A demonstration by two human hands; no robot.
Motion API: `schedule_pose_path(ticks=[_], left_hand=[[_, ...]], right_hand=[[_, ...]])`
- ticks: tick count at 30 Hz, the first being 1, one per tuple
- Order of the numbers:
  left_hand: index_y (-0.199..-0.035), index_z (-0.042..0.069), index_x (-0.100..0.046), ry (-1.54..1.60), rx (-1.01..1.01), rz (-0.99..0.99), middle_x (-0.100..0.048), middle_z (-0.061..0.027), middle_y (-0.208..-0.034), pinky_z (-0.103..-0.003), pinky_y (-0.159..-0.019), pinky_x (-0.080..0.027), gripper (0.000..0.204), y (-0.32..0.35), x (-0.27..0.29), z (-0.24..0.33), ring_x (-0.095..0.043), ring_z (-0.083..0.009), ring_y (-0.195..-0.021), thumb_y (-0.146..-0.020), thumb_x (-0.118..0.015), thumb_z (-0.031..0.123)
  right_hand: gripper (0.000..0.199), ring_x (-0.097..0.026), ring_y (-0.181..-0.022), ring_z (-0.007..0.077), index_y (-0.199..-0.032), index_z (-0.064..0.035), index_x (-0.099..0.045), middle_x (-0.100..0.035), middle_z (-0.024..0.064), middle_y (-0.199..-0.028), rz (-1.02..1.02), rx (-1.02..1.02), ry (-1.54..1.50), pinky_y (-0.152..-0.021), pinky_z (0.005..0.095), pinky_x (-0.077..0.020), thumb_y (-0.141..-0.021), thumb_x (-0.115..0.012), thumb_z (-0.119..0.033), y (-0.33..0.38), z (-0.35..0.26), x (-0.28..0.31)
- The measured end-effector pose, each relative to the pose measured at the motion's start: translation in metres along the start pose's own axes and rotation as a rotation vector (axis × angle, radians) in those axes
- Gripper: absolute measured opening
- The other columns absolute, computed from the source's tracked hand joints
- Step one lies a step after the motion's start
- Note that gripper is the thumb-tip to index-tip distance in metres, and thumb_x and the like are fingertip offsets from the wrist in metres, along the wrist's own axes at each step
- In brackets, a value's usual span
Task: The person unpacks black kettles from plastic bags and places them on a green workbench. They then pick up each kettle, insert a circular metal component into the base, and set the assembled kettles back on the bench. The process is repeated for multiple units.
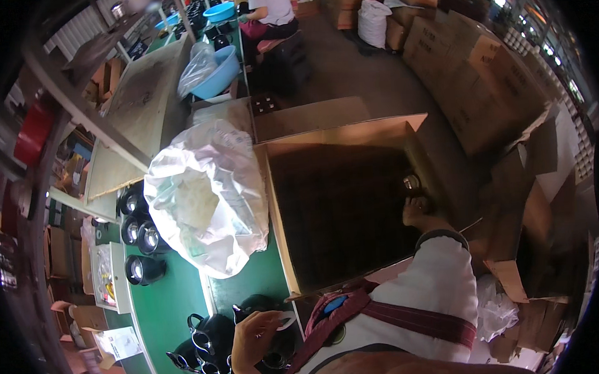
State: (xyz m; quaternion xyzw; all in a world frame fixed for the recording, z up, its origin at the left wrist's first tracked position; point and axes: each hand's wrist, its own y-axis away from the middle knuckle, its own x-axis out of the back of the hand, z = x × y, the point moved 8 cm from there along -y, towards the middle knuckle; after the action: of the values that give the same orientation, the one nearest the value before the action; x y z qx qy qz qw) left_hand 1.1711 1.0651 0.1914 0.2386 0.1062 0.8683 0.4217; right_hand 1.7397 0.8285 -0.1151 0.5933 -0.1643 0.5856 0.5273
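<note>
My right hand (416, 211) reaches down inside a large open cardboard box (279, 221), near its right wall. Its fingers look curled. Just beyond the fingertips a small shiny round part (411, 183) catches the light; what it belongs to is lost in the shadow. Over the green bench (168, 300), my left hand (255, 330) is closed with bent fingers on a small white flat piece (286, 320). Beside and beneath that hand stand several glossy black pots (211, 338) with spouts and handles, some partly hidden by it.
A white plastic sack (237, 189) stands open left of the box. More black pots (144, 269) lie beyond it. Farther up are a blue basin (220, 74) and a seated person (271, 13). Stacked cartons (470, 75) line the right; an open carton (522, 235) is nearer.
</note>
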Motion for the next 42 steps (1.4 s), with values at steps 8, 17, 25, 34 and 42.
schedule_pose_path(ticks=[8,17,25,34,42], left_hand=[[-0.111,-0.001,-0.072,0.058,-0.079,0.043,-0.073,-0.01,-0.098,-0.028,-0.074,-0.059,0.019,-0.006,-0.029,0.024,-0.075,-0.0183,-0.089,-0.093,-0.068,0.002],[-0.111,0.001,-0.072,0.018,-0.082,0.029,-0.073,-0.0106,-0.096,-0.029,-0.078,-0.058,0.02,-0.019,-0.051,0.027,-0.073,-0.0178,-0.089,-0.092,-0.068,0.004],[-0.108,-0.002,-0.071,0.098,-0.258,0.319,-0.07,-0.0072,-0.091,-0.027,-0.076,-0.055,0.016,-0.031,-0.025,0.047,-0.069,-0.0158,-0.087,-0.093,-0.066,0.001],[-0.123,0.0,-0.065,0.791,-0.306,0.348,-0.068,-0.0063,-0.108,-0.03,-0.073,-0.057,0.029,-0.08,0.003,0.029,-0.066,-0.0152,-0.091,-0.099,-0.065,0.016],[-0.118,0.002,-0.071,0.681,-0.429,0.768,-0.068,-0.0041,-0.106,-0.022,-0.055,-0.051,0.024,0.023,0.053,-0.005,-0.061,-0.0064,-0.075,-0.096,-0.069,0.013]], right_hand=[[0.055,-0.043,-0.132,0.0384,-0.134,-0.0026,-0.052,-0.049,0.0205,-0.14,-0.077,0.036,0.016,-0.109,0.0517,-0.0357,-0.087,-0.071,-0.026,-0.041,0.058,-0.023],[0.062,-0.04,-0.135,0.0375,-0.143,-0.0071,-0.051,-0.05,0.0212,-0.141,0.032,0.158,0.221,-0.114,0.0505,-0.031,-0.088,-0.071,-0.028,-0.055,0.049,-0.052],[0.083,-0.052,-0.127,0.0315,-0.141,0.0001,-0.044,-0.05,0.0165,-0.136,0.076,0.324,0.203,-0.098,0.0438,-0.0518,-0.077,-0.084,-0.034,0.052,0.01,0.158],[0.052,-0.064,-0.102,0.0108,-0.134,-0.0044,-0.058,-0.067,0.0032,-0.12,-0.508,0.848,-1.657,-0.083,0.0262,-0.0531,-0.09,-0.072,-0.028,0.204,-0.203,0.246],[0.063,-0.065,-0.114,0.0211,-0.137,0.0046,-0.051,-0.063,0.0122,-0.129,-1.125,1.136,-1.554,-0.099,0.0372,-0.0536,-0.091,-0.07,-0.034,0.312,-0.322,0.244]])
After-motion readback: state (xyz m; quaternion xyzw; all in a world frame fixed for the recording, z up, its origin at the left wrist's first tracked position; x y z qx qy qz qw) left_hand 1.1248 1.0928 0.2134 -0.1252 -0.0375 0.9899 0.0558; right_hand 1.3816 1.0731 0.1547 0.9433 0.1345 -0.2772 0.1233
